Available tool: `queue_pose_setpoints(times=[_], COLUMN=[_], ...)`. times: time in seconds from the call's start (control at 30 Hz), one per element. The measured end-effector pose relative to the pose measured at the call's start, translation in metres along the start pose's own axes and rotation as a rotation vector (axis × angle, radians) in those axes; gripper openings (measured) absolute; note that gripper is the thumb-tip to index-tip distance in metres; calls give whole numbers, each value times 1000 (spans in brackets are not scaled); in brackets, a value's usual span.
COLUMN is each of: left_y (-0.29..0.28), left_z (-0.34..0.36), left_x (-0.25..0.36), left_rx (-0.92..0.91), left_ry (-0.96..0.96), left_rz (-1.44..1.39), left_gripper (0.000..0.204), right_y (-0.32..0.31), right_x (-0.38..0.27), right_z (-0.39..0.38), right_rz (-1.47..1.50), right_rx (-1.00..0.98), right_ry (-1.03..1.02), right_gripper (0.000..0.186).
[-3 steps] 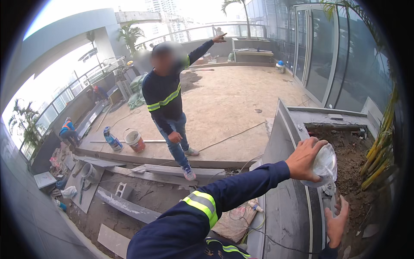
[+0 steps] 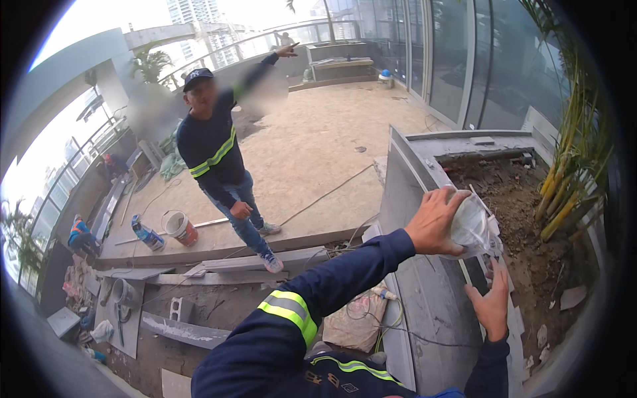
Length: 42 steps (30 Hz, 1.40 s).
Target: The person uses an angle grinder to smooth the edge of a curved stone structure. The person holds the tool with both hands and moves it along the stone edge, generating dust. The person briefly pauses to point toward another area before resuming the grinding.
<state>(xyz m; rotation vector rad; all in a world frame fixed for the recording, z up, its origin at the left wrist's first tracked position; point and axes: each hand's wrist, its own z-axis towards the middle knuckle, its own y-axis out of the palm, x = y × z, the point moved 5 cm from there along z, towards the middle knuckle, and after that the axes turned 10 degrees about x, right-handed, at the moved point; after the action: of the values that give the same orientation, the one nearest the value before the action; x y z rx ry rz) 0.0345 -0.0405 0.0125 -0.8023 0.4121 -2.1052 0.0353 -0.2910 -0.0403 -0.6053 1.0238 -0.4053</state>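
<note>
My left hand (image 2: 432, 222) reaches across to the right, its fingers curled round a clear, rounded plastic container (image 2: 472, 227). The container is held over the top edge of a grey-clad planter wall (image 2: 424, 292). Just below it, my right hand (image 2: 492, 300) is raised with thumb and fingers apart, holding nothing I can see. Its fingertips come close to a small metal fitting (image 2: 492, 247) under the container; whether they touch cannot be made out.
Soil (image 2: 504, 192) and yellow-green stems (image 2: 564, 186) fill the planter at right. A person (image 2: 215, 149) stands ahead, one arm stretched out. A bucket (image 2: 180, 228), a sack (image 2: 356, 322), a cable (image 2: 431, 343), a hollow block (image 2: 180, 310) and grey slabs (image 2: 186, 330) lie around.
My view has turned right and down, so the surroundings sit further left and higher. My right hand has come up closer to the container, which my left hand still grips.
</note>
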Motion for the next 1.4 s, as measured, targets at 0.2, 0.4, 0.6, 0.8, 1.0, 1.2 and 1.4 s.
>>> queue_pose_setpoints(times=[0.2, 0.4, 0.6, 0.8, 1.0, 1.2, 1.4], left_y=[-41, 24, 61, 131, 226, 243, 150], left_z=[-44, -109, -106, -53, -68, -229, -522], left_x=[6, 55, 191, 294, 341, 212, 47], left_rx=[55, -170, -225, -187, -264, -483, -623], left_ry=[35, -235, 138, 332, 243, -363, -1032], left_rz=[-175, -594, -613, -683, -737, -636, 26], left_gripper=[102, 100, 107, 121, 118, 86, 65], right_y=[65, 4, -71, -184, -367, -473, -427], right_x=[-19, -30, -23, 50, 216, 381, 479], right_z=[-94, -195, -203, -185, -178, -199, -244], right_rz=[128, -137, -176, -374, -413, -68, -5], right_rx=[98, 284, 651, 816, 924, 1047, 1234], right_ry=[140, 183, -120, -275, -5, 589, 873], right_gripper=[91, 111, 125, 130, 139, 140, 123])
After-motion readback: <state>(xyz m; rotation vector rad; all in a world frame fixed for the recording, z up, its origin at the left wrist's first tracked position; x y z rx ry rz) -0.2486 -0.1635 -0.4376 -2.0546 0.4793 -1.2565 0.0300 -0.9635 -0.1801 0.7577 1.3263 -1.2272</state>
